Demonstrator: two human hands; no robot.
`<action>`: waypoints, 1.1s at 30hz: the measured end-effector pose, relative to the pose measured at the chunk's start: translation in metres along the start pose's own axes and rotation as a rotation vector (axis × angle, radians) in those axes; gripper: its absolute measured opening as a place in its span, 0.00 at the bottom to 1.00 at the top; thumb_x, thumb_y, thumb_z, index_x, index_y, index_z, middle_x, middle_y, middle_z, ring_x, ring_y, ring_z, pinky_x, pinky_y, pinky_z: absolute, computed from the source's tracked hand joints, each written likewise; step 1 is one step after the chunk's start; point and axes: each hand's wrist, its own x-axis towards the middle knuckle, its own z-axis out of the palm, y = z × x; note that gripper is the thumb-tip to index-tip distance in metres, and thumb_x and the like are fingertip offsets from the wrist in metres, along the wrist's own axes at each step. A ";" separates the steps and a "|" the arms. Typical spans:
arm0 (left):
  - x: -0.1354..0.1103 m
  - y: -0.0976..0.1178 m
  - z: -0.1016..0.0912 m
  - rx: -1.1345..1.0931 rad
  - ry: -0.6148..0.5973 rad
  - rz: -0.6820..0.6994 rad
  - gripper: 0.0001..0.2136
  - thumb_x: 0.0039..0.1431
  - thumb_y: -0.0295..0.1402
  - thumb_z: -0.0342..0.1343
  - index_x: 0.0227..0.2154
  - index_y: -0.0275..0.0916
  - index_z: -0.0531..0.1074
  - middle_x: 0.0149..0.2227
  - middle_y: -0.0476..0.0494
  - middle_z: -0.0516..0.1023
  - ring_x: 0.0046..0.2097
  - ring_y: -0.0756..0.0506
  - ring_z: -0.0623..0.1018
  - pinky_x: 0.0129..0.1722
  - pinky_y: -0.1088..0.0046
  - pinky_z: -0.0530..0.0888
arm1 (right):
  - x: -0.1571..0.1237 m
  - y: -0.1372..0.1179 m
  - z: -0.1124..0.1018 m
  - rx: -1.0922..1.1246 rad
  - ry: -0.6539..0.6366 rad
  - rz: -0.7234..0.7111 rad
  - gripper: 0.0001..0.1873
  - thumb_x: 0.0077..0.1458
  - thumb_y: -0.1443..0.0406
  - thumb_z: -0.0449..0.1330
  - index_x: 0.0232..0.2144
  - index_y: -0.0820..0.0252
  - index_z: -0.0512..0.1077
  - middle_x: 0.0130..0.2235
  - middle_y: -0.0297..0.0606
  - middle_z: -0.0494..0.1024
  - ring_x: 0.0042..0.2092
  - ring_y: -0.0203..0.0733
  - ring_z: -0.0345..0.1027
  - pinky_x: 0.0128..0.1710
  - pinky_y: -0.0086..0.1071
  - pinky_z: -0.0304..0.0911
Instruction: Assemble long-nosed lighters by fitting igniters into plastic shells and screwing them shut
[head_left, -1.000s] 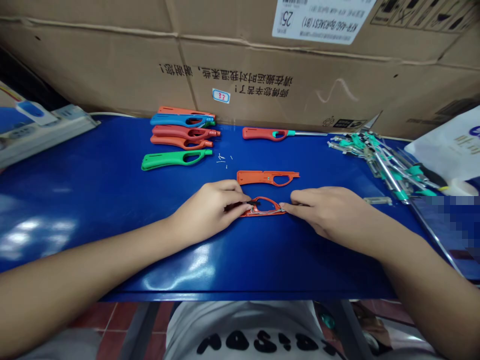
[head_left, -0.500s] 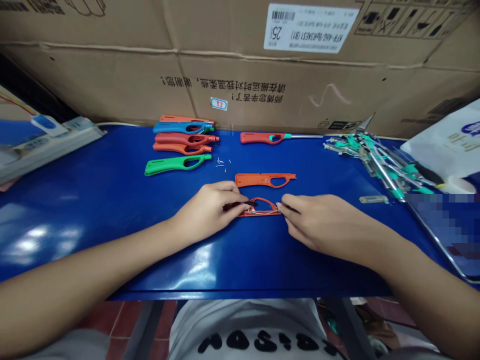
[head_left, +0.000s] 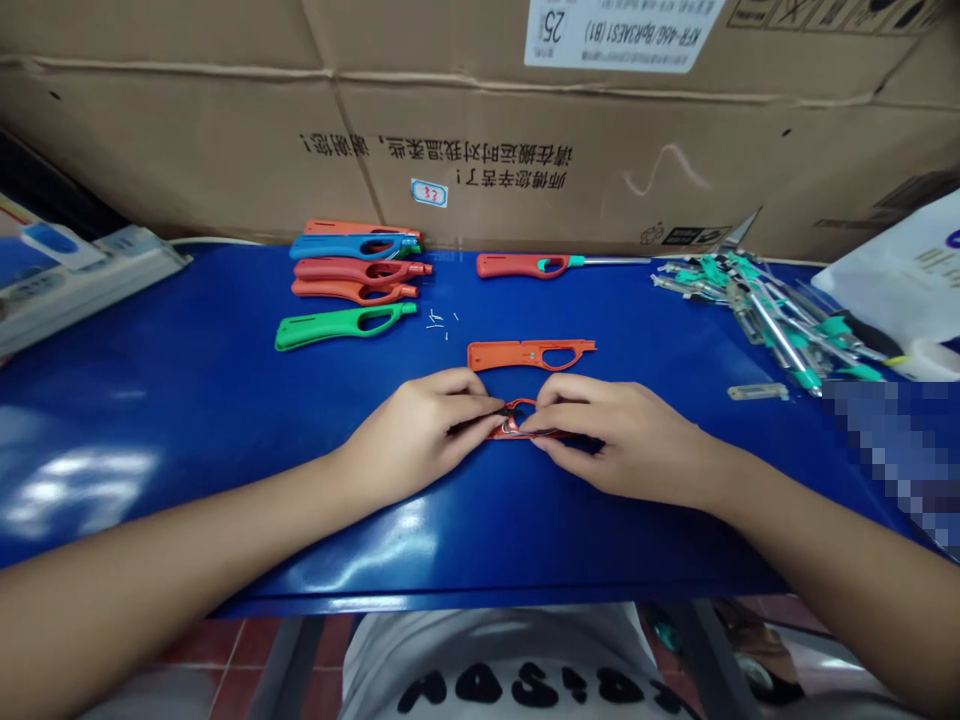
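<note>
Your L hand pinches the orange half-shell, R hand fingers bunched nr its loop, grip unclear; prob. light, stiff plastic, so hold by rim.

An orange lighter half-shell lies crosswise — interior upward, partly hidden.

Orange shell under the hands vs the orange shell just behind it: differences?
The near shell is partly covered by the left hand and right hand; the rear shell lies untouched and uncovered.
The near shell has a black part by its loop; the rear shell shows none, just a small teal spot.
Shared: both are orange, with a finger loop, lying lengthwise left to right.
</note>
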 end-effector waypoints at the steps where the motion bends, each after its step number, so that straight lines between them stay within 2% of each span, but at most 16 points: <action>1: 0.000 0.000 0.000 0.000 0.002 0.002 0.08 0.68 0.30 0.58 0.44 0.37 0.81 0.39 0.43 0.80 0.39 0.48 0.80 0.41 0.73 0.77 | 0.000 0.001 0.001 0.020 0.005 -0.005 0.12 0.66 0.65 0.56 0.47 0.52 0.78 0.44 0.36 0.78 0.39 0.36 0.72 0.37 0.30 0.64; 8: -0.001 -0.001 0.002 -0.013 0.004 0.005 0.07 0.67 0.28 0.58 0.43 0.35 0.81 0.39 0.43 0.80 0.39 0.48 0.80 0.41 0.73 0.78 | 0.004 0.003 0.004 0.144 0.007 0.068 0.10 0.64 0.65 0.59 0.43 0.53 0.80 0.41 0.35 0.78 0.31 0.32 0.66 0.32 0.28 0.61; 12: -0.001 0.000 0.002 0.000 0.014 0.005 0.07 0.66 0.28 0.59 0.42 0.35 0.81 0.37 0.44 0.80 0.38 0.48 0.80 0.40 0.73 0.77 | 0.006 0.002 0.005 0.176 -0.004 0.097 0.09 0.63 0.65 0.61 0.42 0.54 0.80 0.39 0.34 0.77 0.30 0.31 0.65 0.31 0.28 0.60; 16: -0.001 0.000 0.002 -0.004 0.022 0.001 0.06 0.66 0.28 0.59 0.40 0.35 0.81 0.37 0.44 0.80 0.38 0.48 0.80 0.40 0.74 0.77 | 0.005 0.002 0.006 0.155 -0.002 0.076 0.09 0.63 0.65 0.60 0.44 0.54 0.80 0.40 0.35 0.78 0.33 0.33 0.67 0.33 0.28 0.62; 23: 0.000 0.000 0.000 -0.017 0.020 0.007 0.06 0.66 0.28 0.59 0.39 0.35 0.82 0.36 0.44 0.80 0.37 0.49 0.80 0.39 0.75 0.77 | 0.002 0.000 0.007 0.047 -0.036 0.004 0.13 0.68 0.66 0.55 0.49 0.53 0.77 0.46 0.35 0.79 0.43 0.36 0.74 0.40 0.30 0.65; 29: -0.001 -0.001 0.000 -0.030 0.022 0.016 0.06 0.66 0.28 0.59 0.38 0.35 0.82 0.36 0.44 0.80 0.37 0.49 0.80 0.39 0.74 0.77 | 0.002 0.002 0.007 0.023 -0.027 -0.033 0.13 0.67 0.68 0.56 0.48 0.52 0.77 0.47 0.32 0.79 0.43 0.35 0.75 0.40 0.29 0.65; 33: -0.001 -0.001 -0.002 -0.054 -0.007 0.015 0.07 0.66 0.27 0.59 0.42 0.34 0.81 0.38 0.44 0.80 0.39 0.49 0.80 0.40 0.75 0.77 | 0.002 0.001 0.007 0.010 -0.013 -0.004 0.11 0.67 0.66 0.56 0.48 0.52 0.76 0.47 0.33 0.78 0.41 0.35 0.74 0.38 0.29 0.65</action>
